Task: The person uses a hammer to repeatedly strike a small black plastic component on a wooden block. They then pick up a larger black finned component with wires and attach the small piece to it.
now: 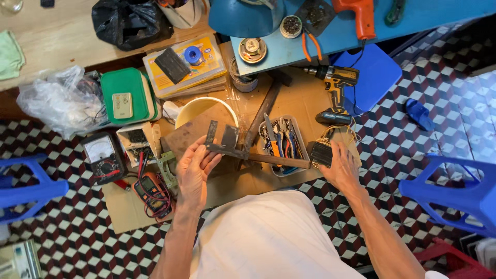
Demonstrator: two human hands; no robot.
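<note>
My left hand (195, 170) holds a dark L-shaped metal bracket (221, 140) up over a brown board (191, 135). My right hand (341, 165) grips a small black block with yellow wires (324, 151) at the right edge of the cardboard sheet (232, 186). Between the hands lie a hammer with a wooden handle (274, 159) and a clear tray of pliers and small tools (281, 142). My white shirt fills the bottom middle.
An analog meter (103, 156) and a digital multimeter with red leads (152, 192) lie at left. A cordless drill (336, 90), a yellowish bowl (204, 106), a green box (128, 95), plastic bags, blue stools (460, 191) and a blue tabletop (361, 20) surround the checkered floor.
</note>
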